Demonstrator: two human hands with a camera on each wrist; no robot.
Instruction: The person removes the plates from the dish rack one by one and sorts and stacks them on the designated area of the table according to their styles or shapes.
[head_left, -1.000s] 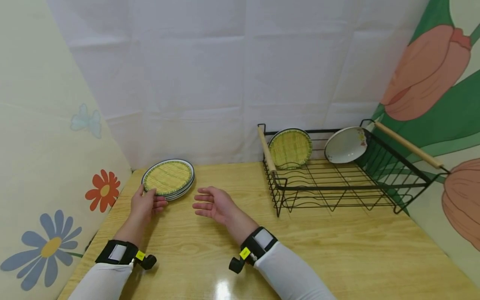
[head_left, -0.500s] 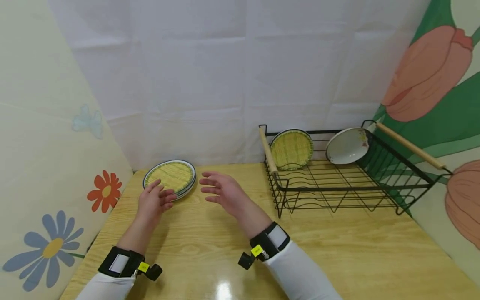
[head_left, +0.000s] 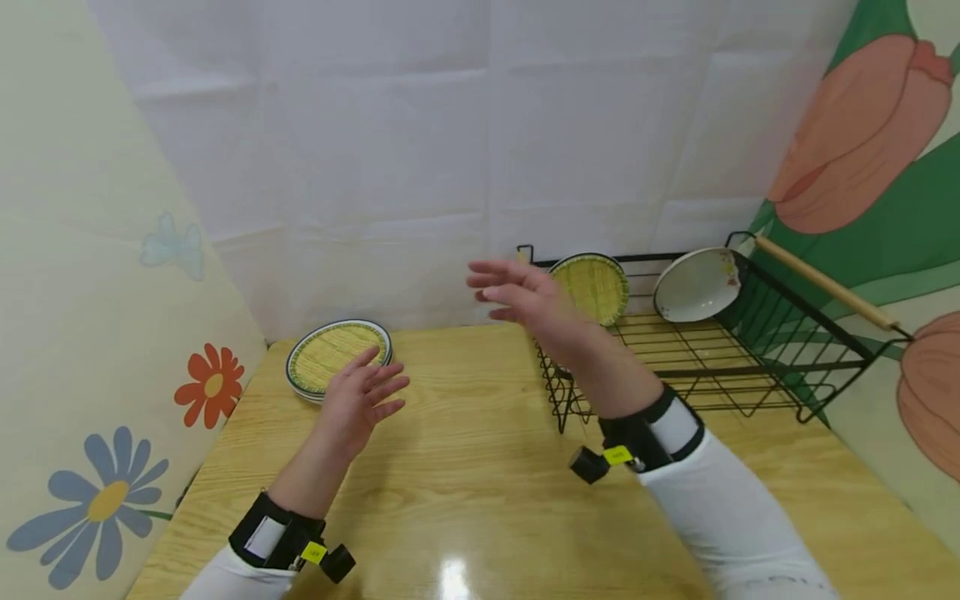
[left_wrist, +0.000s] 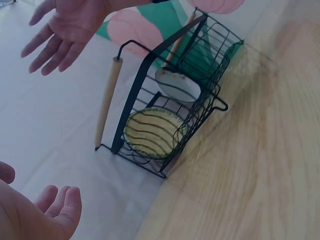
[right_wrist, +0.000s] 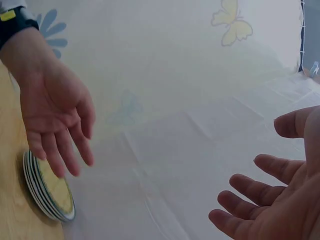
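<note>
A stack of plates (head_left: 330, 360) with yellow-green woven-look centres lies at the table's back left; the right wrist view shows several plates (right_wrist: 37, 187) piled together. My left hand (head_left: 358, 408) hovers just right of the stack's near edge, fingers spread and holding nothing. My right hand (head_left: 534, 304) is raised at the left end of the black wire rack (head_left: 675, 371), fingers loosely extended and empty, covering part of the rack and its left wooden handle. Inside the rack a similar yellow-green plate (head_left: 596, 292) stands upright at the back left, and a white bowl (head_left: 696, 286) leans at the back right.
The wooden table (head_left: 450, 467) reaches from the left wall to the right one. A white cloth (head_left: 375, 167) hangs behind it. The rack's right wooden handle (head_left: 825, 282) sticks up beside the flower-printed wall cloth (head_left: 847, 158).
My left hand has left the plate stack's edge and moved right. My right hand has travelled up and right, from beside the stack to the rack. Plates, bowl and rack stay put.
</note>
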